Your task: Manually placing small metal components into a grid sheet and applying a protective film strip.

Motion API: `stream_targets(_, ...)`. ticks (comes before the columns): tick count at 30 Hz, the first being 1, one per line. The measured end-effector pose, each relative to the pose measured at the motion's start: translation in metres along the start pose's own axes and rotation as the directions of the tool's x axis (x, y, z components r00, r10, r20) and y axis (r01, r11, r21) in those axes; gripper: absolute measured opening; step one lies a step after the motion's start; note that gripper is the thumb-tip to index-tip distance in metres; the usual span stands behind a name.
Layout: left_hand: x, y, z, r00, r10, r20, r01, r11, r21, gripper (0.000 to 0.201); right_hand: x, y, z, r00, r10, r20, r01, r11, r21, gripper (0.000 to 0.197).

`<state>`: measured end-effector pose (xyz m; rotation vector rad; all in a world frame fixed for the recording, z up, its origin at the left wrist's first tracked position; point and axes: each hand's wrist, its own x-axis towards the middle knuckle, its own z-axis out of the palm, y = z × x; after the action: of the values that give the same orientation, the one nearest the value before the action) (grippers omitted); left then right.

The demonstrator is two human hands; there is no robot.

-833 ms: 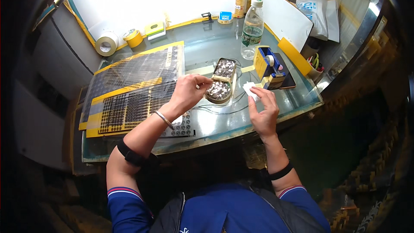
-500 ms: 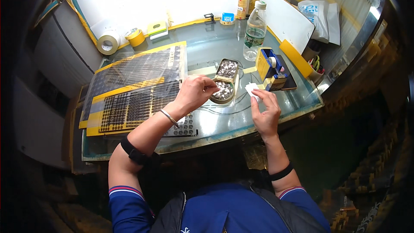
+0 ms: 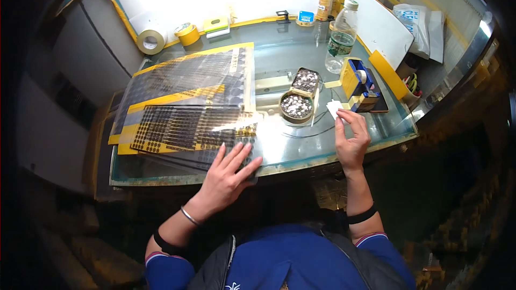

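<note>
My left hand [image 3: 228, 178] lies with fingers spread over the front right corner of a stack of clear printed film sheets [image 3: 183, 123], patterned with rows of dark round marks. Between thumb and fingertips, my right hand [image 3: 352, 140] pinches a small white piece [image 3: 334, 108] that looks like folded paper or cloth, just in front of the tape dispenser. In the middle of the glass table, a round tin [image 3: 296, 120] and a squarer tin [image 3: 306, 69] sit joined end to end, both holding many small dark and shiny bits. A thin white stick [image 3: 315, 106] lies alongside them.
A blue and yellow tape dispenser [image 3: 357, 83] stands right of the tins, with a plastic bottle [image 3: 342, 43] behind it. Tape rolls [image 3: 151, 42] and a yellow-green box [image 3: 216, 24] line the back left. A yellow-edged white board [image 3: 379, 24] leans at the right.
My left hand has left the round tin and come down, nearer and to the left, onto the film sheets, its fingers now spread. My right hand still pinches the white piece. The whole view has shifted.
</note>
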<state>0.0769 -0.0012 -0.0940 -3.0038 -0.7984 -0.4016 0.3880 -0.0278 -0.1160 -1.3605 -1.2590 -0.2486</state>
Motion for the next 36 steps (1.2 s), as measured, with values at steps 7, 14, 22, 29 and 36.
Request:
stream_targets(7, -0.033, 0.01, 0.006, 0.893, -0.072, -0.444, -0.017, 0.981, -0.192, 0.035, -0.027, -0.055, 0.02, 0.891, 0.186, 0.414, -0.367, 0.833, 0.415, 0.016)
stream_targets(14, -0.048, 0.033, -0.003, 0.808, 0.103, -0.58, -0.242, 0.956, -0.167, 0.02, -0.019, -0.105, 0.056, 0.226, 0.304, 0.926, -0.948, 0.286, 0.138, 0.047)
stream_targets(22, -0.049, 0.038, 0.003, 0.859, 0.197, -0.473, -0.291, 0.947, -0.134, 0.023, -0.037, -0.106, 0.073, 0.599, 0.055, 0.799, -0.732, 0.443, 0.518, 0.041)
stream_targets(29, -0.034, 0.004, -0.015, 0.835, 0.148, -0.53, -0.188, 0.982, -0.022, 0.022, -0.029, -0.098, 0.056, 0.751, 0.267, 0.604, -0.66, 0.347, 0.667, 0.042)
stream_targets(36, -0.048, -0.055, -0.014, 0.891, -0.206, -0.405, 0.137, 0.972, -0.193, 0.033, 0.014, -0.038, 0.026, 0.918, -0.3, 0.26, 0.31, 0.951, 0.002, 0.028)
